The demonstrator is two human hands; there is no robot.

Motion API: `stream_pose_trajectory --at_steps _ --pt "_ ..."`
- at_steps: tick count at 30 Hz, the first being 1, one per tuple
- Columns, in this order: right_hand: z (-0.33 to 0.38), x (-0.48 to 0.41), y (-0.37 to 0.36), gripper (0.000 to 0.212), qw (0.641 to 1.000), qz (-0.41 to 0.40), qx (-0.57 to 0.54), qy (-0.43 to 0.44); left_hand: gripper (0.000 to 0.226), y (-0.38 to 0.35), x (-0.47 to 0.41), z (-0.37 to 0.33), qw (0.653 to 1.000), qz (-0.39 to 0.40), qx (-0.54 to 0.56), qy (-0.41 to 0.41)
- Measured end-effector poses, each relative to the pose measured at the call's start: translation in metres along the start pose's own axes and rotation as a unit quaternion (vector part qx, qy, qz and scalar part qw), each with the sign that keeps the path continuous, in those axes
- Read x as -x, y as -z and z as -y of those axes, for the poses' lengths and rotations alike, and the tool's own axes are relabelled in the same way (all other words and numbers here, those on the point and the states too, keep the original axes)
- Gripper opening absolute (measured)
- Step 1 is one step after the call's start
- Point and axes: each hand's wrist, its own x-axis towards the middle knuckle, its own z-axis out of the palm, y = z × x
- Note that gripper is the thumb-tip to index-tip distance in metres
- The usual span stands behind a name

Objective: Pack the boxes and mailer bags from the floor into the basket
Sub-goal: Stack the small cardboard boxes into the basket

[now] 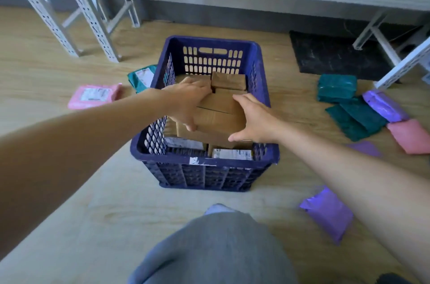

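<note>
Cardboard box (218, 118) hovers over the blue basket (232, 162), left hand (186, 102) and right hand (256, 118) curled round opposite sides.

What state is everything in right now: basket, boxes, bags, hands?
basket: upright on floor, partly filled.
cardboard box: held by both hands over the basket.
left hand: grips the box's left side.
right hand: grips its right side.
pink mailer bag: lying on floor, left of basket.
purple mailer bag: lying on floor, unpacked.

No print can be read anywhere. White shipping labels (95, 94) sit on the pink mailer bag (111, 94), the teal mailer bag (133, 81) and a box (232, 154) inside the basket (172, 158), all too blurred.
</note>
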Motion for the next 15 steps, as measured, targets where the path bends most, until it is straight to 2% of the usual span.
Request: stream_pose_trajectory --at_steps 7,15 --pt "0.008 -0.036 -0.048 0.113 0.997 0.074 0.009 0.008 0.107 -0.053 -0.001 0.027 0.998 0.048 0.023 0.019" --pt "0.01 -0.061 -0.085 0.112 0.993 0.102 -0.051 0.009 0.102 -0.088 -0.014 0.051 0.993 0.114 0.005 0.021"
